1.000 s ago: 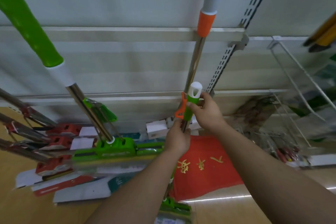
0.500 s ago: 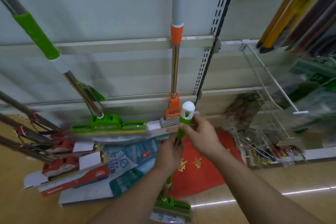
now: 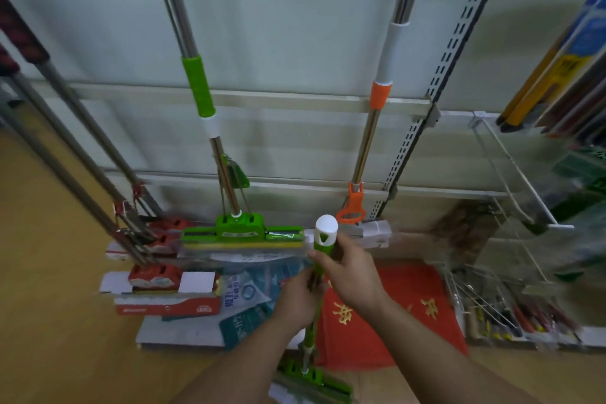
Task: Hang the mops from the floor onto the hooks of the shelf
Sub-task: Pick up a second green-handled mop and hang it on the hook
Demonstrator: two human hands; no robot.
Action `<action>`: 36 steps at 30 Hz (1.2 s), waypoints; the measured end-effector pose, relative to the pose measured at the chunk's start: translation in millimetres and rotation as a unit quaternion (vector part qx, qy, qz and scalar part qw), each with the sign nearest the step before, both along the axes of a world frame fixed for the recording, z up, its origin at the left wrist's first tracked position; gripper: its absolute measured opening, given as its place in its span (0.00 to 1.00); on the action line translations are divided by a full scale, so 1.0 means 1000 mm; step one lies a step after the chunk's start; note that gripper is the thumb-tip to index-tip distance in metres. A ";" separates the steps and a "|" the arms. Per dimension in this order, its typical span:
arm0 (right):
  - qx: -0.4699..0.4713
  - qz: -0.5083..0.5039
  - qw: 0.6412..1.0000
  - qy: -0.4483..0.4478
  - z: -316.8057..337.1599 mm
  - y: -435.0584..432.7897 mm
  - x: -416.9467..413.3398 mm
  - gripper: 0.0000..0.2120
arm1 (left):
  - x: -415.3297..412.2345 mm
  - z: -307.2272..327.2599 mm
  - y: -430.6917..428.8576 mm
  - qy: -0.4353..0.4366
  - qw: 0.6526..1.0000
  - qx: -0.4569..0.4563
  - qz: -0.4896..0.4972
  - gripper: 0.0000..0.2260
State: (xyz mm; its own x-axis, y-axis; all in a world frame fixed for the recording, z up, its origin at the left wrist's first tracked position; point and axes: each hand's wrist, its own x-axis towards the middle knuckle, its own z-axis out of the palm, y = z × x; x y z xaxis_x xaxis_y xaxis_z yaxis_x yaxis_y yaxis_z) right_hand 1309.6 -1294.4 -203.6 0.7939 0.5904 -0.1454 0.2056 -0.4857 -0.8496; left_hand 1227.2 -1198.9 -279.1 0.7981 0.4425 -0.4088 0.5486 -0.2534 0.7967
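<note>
I hold a green sponge mop (image 3: 325,233) upright in front of me. Its white cap with a hanging hole points up, and its green head (image 3: 311,380) is low near the floor. My right hand (image 3: 352,272) grips the handle just under the cap. My left hand (image 3: 296,300) grips the shaft a little lower. On the shelf wall behind hang a green mop (image 3: 196,85) with its green head (image 3: 241,228), and an orange-collared mop (image 3: 380,95) to its right. No hooks are in view.
Several red-headed mops (image 3: 154,275) hang or lean at the left. Flat packages (image 3: 239,302) and a red cloth (image 3: 387,308) lie on the base shelf. A slotted upright (image 3: 436,88) and wire racks (image 3: 511,180) with small tools stand at the right. The floor (image 3: 49,305) is wood.
The view has tilted up, so more of the hanging handles shows. My held mop has come away from the orange mop's shaft and now stands in front of it, both hands still on it.
</note>
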 end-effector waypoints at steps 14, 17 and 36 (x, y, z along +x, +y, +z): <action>0.064 -0.004 0.997 0.045 0.055 0.023 -0.077 0.15 | -0.083 0.051 0.030 -0.013 1.000 -0.021 0.009 0.04; 0.079 -0.005 0.996 0.033 0.075 0.032 -0.092 0.12 | -0.102 0.072 0.041 -0.021 0.999 -0.029 0.007 0.05; 0.184 0.004 0.981 -0.059 0.230 0.126 -0.146 0.01 | -0.148 0.203 0.147 -0.178 0.983 0.049 -0.002 0.09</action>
